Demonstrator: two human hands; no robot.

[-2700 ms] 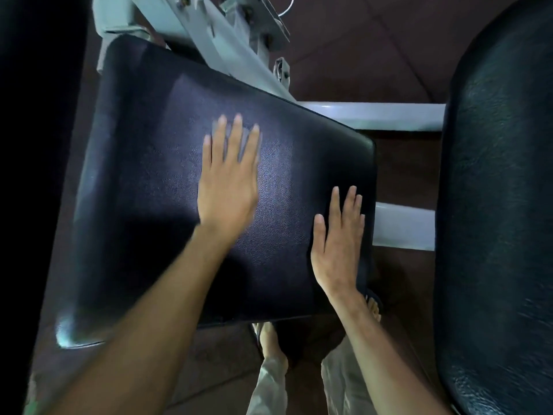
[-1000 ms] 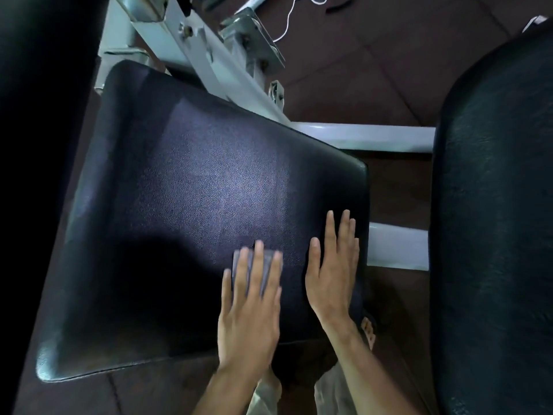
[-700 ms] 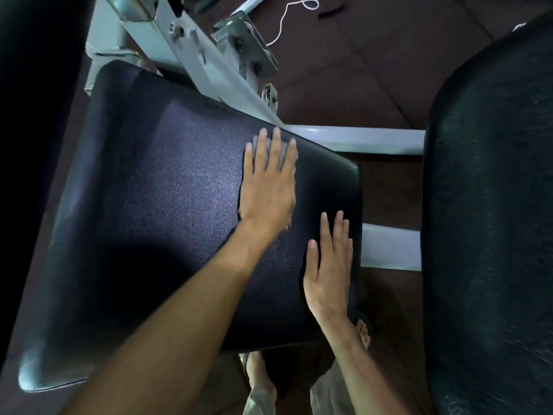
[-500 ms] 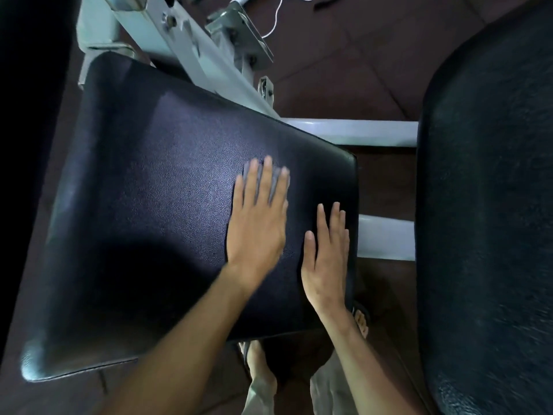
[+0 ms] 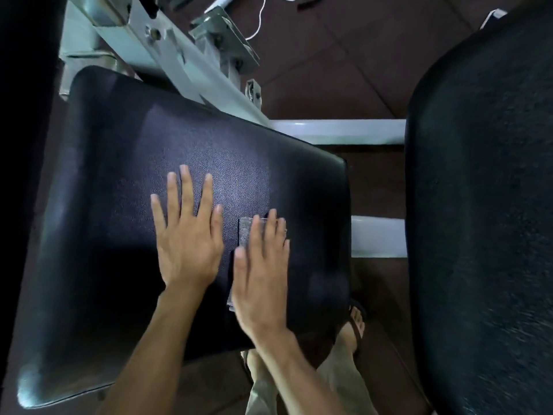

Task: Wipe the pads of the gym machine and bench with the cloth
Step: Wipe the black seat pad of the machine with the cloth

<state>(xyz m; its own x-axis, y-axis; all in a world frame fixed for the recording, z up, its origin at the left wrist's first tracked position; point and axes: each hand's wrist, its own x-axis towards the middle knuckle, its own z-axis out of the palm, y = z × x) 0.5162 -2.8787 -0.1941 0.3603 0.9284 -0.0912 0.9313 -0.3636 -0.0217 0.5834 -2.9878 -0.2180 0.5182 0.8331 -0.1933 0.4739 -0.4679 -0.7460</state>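
1. Wiping is under way on the black seat pad of the gym machine, whose white frame shows at its far edge.
2. The grey cloth lies flat on the pad's right portion, pinned beneath the right hand; only its far and left margins show past the fingers.
3. The right hand is spread flat, palm down, pressing the cloth rather than gripping it. The left hand is likewise open and flat on bare pad just beside it, holding nothing.
4. Judgement: the step is best done with even palm pressure and overlapping passes, carried right out to the pad's right edge and near corners, where a flat hand tends to stop short.
5. Risk: the cloth may bunch or slip from under the palm; the fingertips should trap its leading margin.
6. A second pad to the right appears unattended at present.
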